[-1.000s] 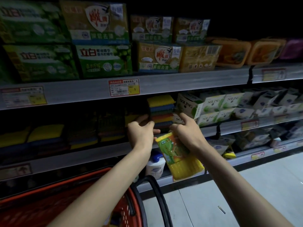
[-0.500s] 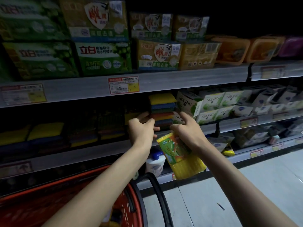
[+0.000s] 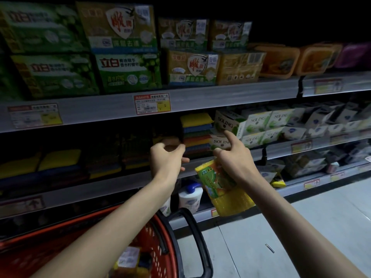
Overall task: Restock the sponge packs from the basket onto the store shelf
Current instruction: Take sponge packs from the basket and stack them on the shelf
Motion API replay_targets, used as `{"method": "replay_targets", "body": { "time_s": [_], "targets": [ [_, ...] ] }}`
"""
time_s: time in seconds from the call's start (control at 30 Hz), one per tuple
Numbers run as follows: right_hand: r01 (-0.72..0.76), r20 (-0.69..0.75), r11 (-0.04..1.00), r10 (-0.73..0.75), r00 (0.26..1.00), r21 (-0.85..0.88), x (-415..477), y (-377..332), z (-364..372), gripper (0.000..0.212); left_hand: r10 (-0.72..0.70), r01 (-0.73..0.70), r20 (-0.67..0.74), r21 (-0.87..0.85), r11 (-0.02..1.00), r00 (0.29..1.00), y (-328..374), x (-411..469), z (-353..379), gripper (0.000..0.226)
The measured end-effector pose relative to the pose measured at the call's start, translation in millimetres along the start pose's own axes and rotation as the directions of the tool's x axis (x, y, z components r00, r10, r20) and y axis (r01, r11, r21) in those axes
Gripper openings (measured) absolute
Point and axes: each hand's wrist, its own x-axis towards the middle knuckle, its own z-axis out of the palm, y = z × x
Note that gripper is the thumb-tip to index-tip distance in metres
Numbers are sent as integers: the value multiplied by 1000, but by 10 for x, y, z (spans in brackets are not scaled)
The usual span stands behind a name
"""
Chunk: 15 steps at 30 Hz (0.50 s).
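**Aisle restock snapshot**

Our red basket (image 3: 160,237) has packs (image 3: 128,257) inside. Our right hand (image 3: 234,157) grips a yellow sponge pack (image 3: 224,189) just below the shelf edge (image 3: 120,181), index finger out. Our left hand (image 3: 166,159) is curled by the stacked sponges (image 3: 197,133); we can't tell if it holds anything.

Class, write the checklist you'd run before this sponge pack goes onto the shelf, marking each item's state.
1. Right hand holds sponge pack: ok.
2. Pack level for sliding in: not ok, hangs tilted before the shelf edge.
3. Left hand free: cannot tell, fingers curled in shadow.
4. Gap beside coloured sponge stack open: cannot tell, too dark.
5. Red basket within reach: ok, under the left arm.
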Motion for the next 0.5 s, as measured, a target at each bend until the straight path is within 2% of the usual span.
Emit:
{"method": "replay_targets", "body": {
  "time_s": [0.1, 0.2, 0.27, 0.37, 0.5],
  "targets": [
    [-22, -27, 998, 24, 999, 65, -70, -42, 0, 73, 86, -91, 85, 62, 994, 993, 9, -114, -216, 28],
    [-49, -15, 983, 53, 998, 179, -161, -117, 19, 57, 159, -176, 173, 88, 980, 972, 54, -263, -466, 11],
    [-58, -1, 964, 61, 998, 260, -224, -198, 45, 43, 198, -228, 237, 105, 968, 951, 106, -351, -634, 9],
    [-61, 32, 924, 53, 998, 378, -338, -329, 108, 24, 168, -211, 309, 111, 971, 936, 210, -478, -885, 14],
    [-108, 104, 848, 63, 993, 518, -555, -538, 242, 19, 149, -213, 370, 137, 968, 917, 364, -647, -1271, 25]
  ]
}}
